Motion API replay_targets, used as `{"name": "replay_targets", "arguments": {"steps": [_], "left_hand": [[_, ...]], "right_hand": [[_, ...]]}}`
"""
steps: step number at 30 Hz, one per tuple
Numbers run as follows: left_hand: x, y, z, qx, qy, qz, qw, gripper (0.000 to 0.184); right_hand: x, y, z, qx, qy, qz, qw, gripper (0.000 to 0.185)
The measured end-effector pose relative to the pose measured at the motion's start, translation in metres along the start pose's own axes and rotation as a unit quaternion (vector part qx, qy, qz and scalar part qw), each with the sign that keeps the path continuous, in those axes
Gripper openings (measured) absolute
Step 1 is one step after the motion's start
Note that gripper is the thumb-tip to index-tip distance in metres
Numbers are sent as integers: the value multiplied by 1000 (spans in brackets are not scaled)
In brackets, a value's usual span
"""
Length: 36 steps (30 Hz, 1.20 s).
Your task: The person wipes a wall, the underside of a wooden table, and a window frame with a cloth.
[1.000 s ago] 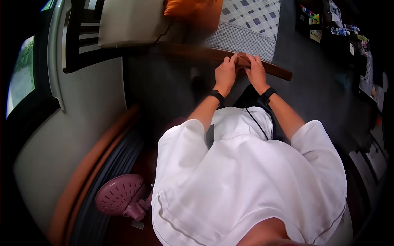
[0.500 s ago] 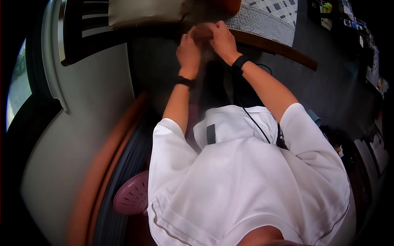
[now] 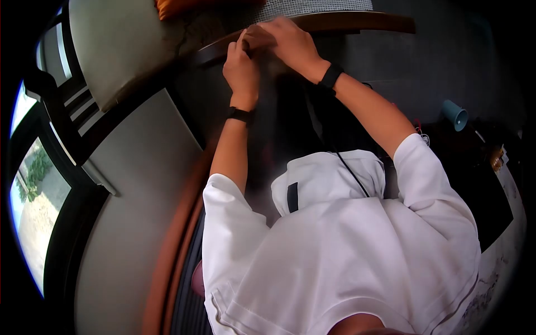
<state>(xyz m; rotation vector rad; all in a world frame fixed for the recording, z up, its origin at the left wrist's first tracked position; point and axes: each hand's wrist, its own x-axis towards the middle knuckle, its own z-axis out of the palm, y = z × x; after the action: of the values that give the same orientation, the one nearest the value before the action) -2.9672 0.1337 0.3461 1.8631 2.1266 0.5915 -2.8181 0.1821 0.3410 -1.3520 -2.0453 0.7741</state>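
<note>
My left hand (image 3: 242, 72) is closed, its fingertips around a small brown thing (image 3: 260, 39) too blurred to name. Against the same thing, from the right, press the closed fingers of my right hand (image 3: 296, 47). Both hands are held at the front of a long wooden edge (image 3: 357, 22), which bears a grey-and-white patterned cover (image 3: 318, 6). Whether the brown thing touches the wood cannot be told. Each wrist has a black band.
To the left are a beige cushion (image 3: 111, 44), an orange cushion (image 3: 190, 5) and a window (image 3: 42, 190). A blue-grey cup-like object (image 3: 455, 115) is at the right. An orange-brown curtain (image 3: 173, 257) hangs at lower left, beside part of a pink object (image 3: 197, 279).
Both hands have moved left along the wooden edge, with the brown thing still between them. The view has turned, showing more of the window and less of the pink fan-like object.
</note>
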Motion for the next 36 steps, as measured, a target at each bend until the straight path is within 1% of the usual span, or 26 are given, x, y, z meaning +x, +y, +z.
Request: {"name": "replay_targets", "arguments": {"steps": [3,4,6,7,8,9,11,12,15,17,18,20,21,22,23,25,26,29,30,33,34,35,36], "left_hand": [[5,46,25,-44,-6,-5,999,43],[6,56,36,-45,-15,7,999,48],[11,77,47,-81,-20,29,996,47],[12,83,52,-100,-23,41,994,47],[13,88,57,-104,-20,49,993,44],[15,93,57,-116,-27,42,992,38],[16,91,59,-123,-26,65,990,43],[17,85,59,-120,-28,72,990,46],[17,59,49,-111,-30,70,991,52],[17,35,37,-107,-23,60,992,55],[16,22,30,-105,-19,48,993,53],[13,-3,12,-101,-5,22,995,50],[11,-16,2,-91,-2,26,995,60],[7,-30,-4,-93,12,29,995,62],[4,-43,-8,-95,27,33,995,65],[-6,-61,-11,-147,41,16,988,71],[-9,-66,-8,-150,59,30,986,72],[-16,-80,13,-135,125,82,980,71],[-17,-79,16,-158,143,84,973,71],[-19,-88,31,-133,204,134,960,59],[-22,-92,38,-138,213,139,957,53],[-25,-95,44,-124,227,147,955,51],[-23,-111,56,-80,264,186,943,51]], "right_hand": [[-18,34,-34,-45,54,-20,997,46],[-24,41,-45,-55,59,3,997,46],[-33,56,-62,-68,77,15,995,52],[-37,63,-66,-81,83,19,993,54],[-40,70,-70,-78,70,45,993,58],[-42,75,-72,-79,81,41,993,58],[-43,75,-71,-79,101,33,991,60],[-42,70,-68,-67,112,41,991,63],[-38,55,-45,-64,119,42,990,66],[-30,36,-25,-67,135,20,988,66],[-25,26,-13,-69,146,9,987,66],[-16,7,10,-94,137,-1,986,65],[-13,-1,23,-106,131,-6,986,65],[-8,-7,37,-107,153,-33,982,60],[-6,-13,50,-95,159,-37,982,55],[-4,-16,70,-102,182,-83,974,51],[-7,-12,78,-117,198,-98,968,47],[-10,1,91,-84,247,-159,952,43],[-13,9,90,-81,233,-196,949,50],[-13,21,100,-85,276,-249,924,44],[-12,30,109,-98,305,-277,906,38],[-10,36,116,-94,329,-291,894,38],[-8,39,125,-90,350,-306,881,39]]}}
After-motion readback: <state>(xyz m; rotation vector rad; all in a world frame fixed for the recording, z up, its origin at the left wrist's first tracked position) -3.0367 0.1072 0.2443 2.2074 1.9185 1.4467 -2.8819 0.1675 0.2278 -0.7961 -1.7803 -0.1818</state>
